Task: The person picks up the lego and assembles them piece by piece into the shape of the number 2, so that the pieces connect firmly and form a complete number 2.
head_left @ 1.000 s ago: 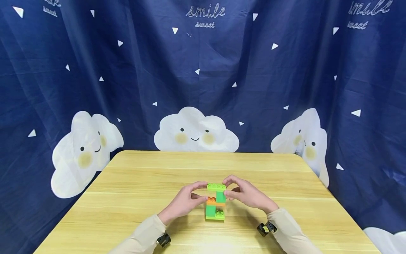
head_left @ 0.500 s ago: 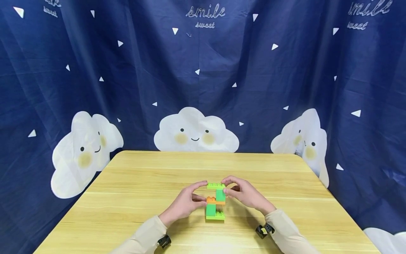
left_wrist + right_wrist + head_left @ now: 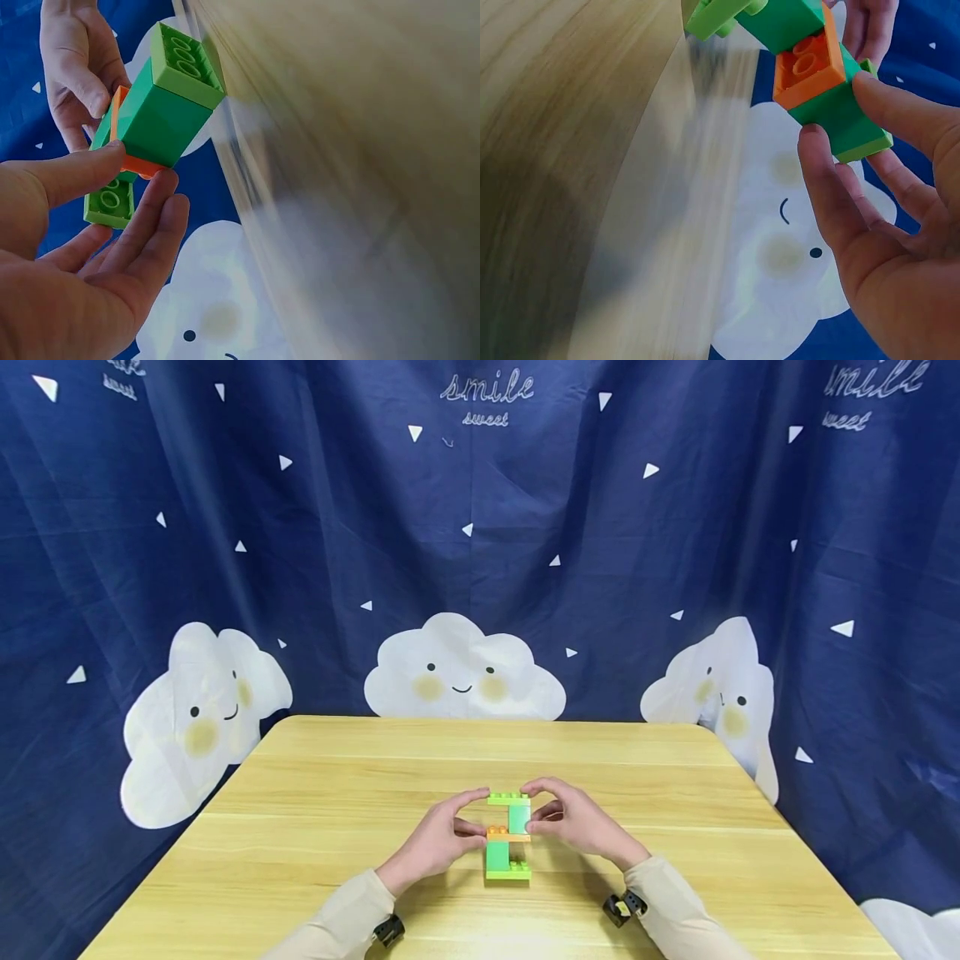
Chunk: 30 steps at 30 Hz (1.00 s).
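Observation:
A stack of toy building bricks [image 3: 497, 857], zigzag in shape, is held up between both hands. It has light green bricks at top and bottom, two green bricks, and an orange brick [image 3: 507, 836] in the middle. My left hand [image 3: 435, 839] grips the stack from the left, thumb by the orange brick and index fingertip at the top light green brick [image 3: 509, 799]. From the right, my right hand [image 3: 581, 818] pinches the upper green brick [image 3: 840, 116] between thumb and fingers. Hollow undersides of the light green bricks [image 3: 187, 64] show in the left wrist view.
The wooden table [image 3: 360, 785] lies beneath the hands. Behind it hangs a dark blue curtain [image 3: 330, 568] printed with white clouds and triangles. Each wrist wears a small black camera, such as the right one [image 3: 624, 907].
My right thumb has slid down the upper green brick towards the orange one. The stack has shifted and tipped very slightly. My left hand keeps nearly the same hold.

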### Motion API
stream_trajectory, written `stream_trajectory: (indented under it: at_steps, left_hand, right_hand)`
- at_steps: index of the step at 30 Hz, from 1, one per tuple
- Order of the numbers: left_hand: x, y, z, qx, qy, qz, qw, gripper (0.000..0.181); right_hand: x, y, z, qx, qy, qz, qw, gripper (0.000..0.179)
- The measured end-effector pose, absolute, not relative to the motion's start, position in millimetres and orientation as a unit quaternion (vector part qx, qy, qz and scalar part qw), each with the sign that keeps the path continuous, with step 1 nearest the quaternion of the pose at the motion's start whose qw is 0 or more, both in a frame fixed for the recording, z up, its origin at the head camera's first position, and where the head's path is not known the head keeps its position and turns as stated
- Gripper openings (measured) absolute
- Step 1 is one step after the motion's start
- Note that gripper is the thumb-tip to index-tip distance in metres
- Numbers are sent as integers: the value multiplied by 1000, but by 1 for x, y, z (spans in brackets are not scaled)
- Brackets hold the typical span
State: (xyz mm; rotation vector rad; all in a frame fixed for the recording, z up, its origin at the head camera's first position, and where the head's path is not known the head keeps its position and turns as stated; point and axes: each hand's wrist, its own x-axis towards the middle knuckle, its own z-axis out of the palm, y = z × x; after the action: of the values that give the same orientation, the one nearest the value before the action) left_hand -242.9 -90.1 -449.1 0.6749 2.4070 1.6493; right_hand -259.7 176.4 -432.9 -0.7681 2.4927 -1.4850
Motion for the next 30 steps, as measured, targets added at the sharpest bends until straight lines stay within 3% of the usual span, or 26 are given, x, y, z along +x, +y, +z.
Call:
stream_trajectory:
  at_steps: [19,30]
  left_hand:
    - [-246,-92,-451,214,818,526,89,67]
    - [-245,-92,-451,227,828,503,93,69]
  right_hand:
    - [-260,172,-439,-266,841,-463,90,70]
    - [-258,171,-440,-267,847,-452,90,73]
